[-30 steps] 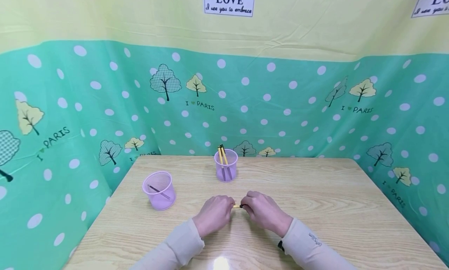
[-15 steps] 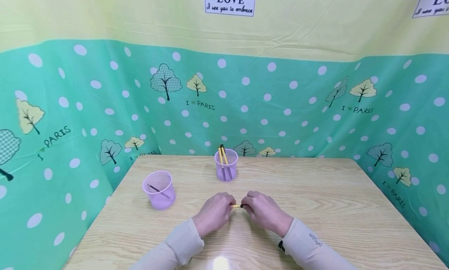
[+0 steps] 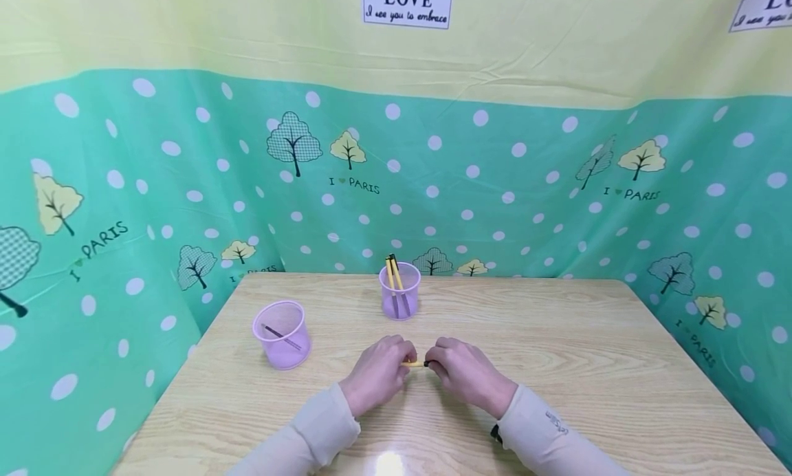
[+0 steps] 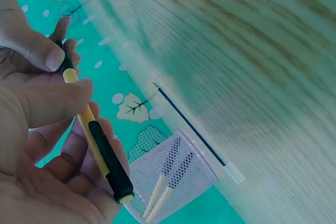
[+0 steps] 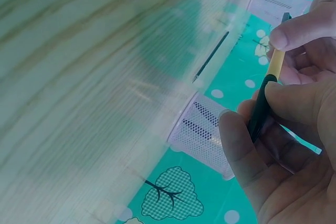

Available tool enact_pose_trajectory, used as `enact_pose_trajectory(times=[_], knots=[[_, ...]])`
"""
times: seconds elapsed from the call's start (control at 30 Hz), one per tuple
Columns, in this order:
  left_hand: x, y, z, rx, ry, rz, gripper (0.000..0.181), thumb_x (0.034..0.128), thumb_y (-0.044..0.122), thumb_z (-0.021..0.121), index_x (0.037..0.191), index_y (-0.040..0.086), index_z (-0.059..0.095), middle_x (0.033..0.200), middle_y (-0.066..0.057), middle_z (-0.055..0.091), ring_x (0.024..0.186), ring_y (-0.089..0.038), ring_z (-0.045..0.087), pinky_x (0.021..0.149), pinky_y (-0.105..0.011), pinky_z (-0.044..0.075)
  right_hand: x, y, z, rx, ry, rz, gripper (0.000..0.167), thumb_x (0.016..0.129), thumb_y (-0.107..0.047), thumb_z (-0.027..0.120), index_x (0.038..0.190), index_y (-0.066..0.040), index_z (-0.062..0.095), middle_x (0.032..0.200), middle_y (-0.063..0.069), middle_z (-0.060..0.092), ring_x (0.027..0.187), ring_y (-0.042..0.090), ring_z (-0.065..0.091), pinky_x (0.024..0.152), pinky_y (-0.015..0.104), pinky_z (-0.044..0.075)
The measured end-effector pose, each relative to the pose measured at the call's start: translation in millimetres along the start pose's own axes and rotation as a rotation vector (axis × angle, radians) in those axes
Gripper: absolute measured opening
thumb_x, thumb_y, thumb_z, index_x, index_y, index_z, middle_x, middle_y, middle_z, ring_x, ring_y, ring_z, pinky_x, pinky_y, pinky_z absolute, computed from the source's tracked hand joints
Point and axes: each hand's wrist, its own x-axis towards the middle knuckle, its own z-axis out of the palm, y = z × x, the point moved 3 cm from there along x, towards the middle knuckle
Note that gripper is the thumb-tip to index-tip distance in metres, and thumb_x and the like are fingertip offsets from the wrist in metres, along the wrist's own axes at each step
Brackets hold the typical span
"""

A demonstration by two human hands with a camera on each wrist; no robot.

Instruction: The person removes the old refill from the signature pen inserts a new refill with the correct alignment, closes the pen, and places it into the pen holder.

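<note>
Between my two hands, above the table, is a yellow and black ballpoint pen (image 3: 416, 364). My left hand (image 3: 379, 374) holds its yellow barrel; in the left wrist view the thumb lies across the barrel (image 4: 85, 119), with the black clip and push button sticking out below. My right hand (image 3: 467, 373) pinches the black grip section (image 5: 260, 106) between thumb and fingers. A dark pen refill (image 4: 191, 124) with a whitish end lies on the table in both wrist views; the head view does not show it.
A lilac mesh cup (image 3: 399, 309) holding two yellow-and-black pens (image 3: 394, 275) stands at the table's back. To the left, another lilac mesh cup (image 3: 286, 352) has a dark thin stick (image 3: 280, 334) leaning inside. A patterned curtain (image 3: 470, 208) surrounds the wooden table (image 3: 557, 338).
My left hand has shifted slightly away from me and its fingers have changed position on the barrel, with more yellow showing between the hands. The right hand stays nearly still.
</note>
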Motion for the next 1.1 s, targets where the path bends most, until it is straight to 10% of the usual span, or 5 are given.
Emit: enact_pose_trajectory(times=[0.5, 1.1], knots=[[1.1, 0.0, 3.8, 0.027, -0.006, 0.032, 0.013, 0.0925, 0.012, 0.057, 0.095, 0.011, 0.069, 0.079, 0.005, 0.060, 0.070, -0.009, 0.056, 0.061, -0.024, 0.048, -0.1, 0.5, -0.7, 0.002, -0.001, 0.001, 0.008, 0.085, -0.007, 0.069, 0.091, -0.011, 0.072, 0.080, -0.006, 0.059, 0.073, 0.007, 0.057, 0.064, 0.022, 0.052], [-0.1, -0.9, 5.4, 0.008, -0.040, 0.024, 0.009, 0.0883, 0.008, 0.064, 0.095, 0.010, 0.069, 0.084, 0.005, 0.063, 0.077, -0.010, 0.059, 0.065, -0.024, 0.051, -1.8, 1.8, 1.8, -0.001, 0.003, 0.000, 0.008, 0.084, -0.008, 0.070, 0.089, -0.013, 0.072, 0.080, -0.007, 0.059, 0.073, 0.007, 0.056, 0.063, 0.023, 0.051]])
